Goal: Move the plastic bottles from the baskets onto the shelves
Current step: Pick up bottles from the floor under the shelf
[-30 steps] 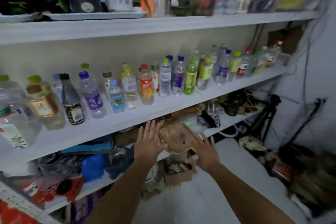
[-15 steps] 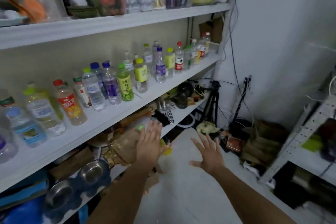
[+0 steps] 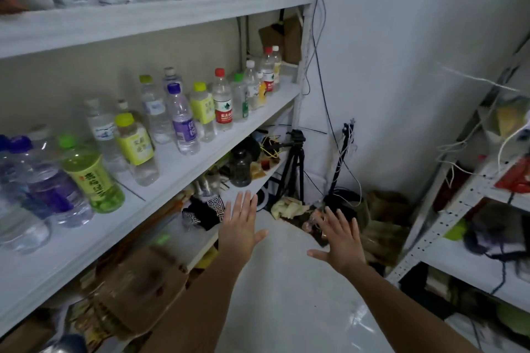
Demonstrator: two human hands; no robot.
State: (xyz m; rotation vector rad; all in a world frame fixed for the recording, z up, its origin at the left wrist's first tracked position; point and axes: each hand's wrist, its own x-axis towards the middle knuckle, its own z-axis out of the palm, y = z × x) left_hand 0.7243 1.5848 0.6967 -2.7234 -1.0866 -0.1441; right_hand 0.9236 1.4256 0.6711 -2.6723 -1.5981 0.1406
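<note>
We are holding both hands out in the lower middle of the frame, over the floor (image 3: 286, 295), and neither is carrying anything. The left hand (image 3: 239, 228) is showing its back to us, fingers straight and close together, thumb out to the side. The right hand (image 3: 339, 241) is lying the same way, with its fingers spread a little wider. Both are hanging free, touching no shelf and no bottle.

The bottles (image 3: 183, 120) are standing on the middle shelf (image 3: 172, 160), in a loose band running from the lower left of the frame up toward the centre. All are upright with caps on top, which is probably the steadiest way to keep them. Most are sitting toward the back, so a bare strip is showing along the front edge, and we are judging that strip to be the room left for more. A green bottle (image 3: 91, 178) is standing nearest us at the left, and a red-capped one (image 3: 223, 100) further along.

No basket is showing anywhere in the frame. With both hands free, we are most likely between bottles, and the next one has to come from somewhere outside this view.

A tripod (image 3: 295, 163) is standing in the corner at centre, and a metal rack (image 3: 459, 200) is filling the right edge.
</note>
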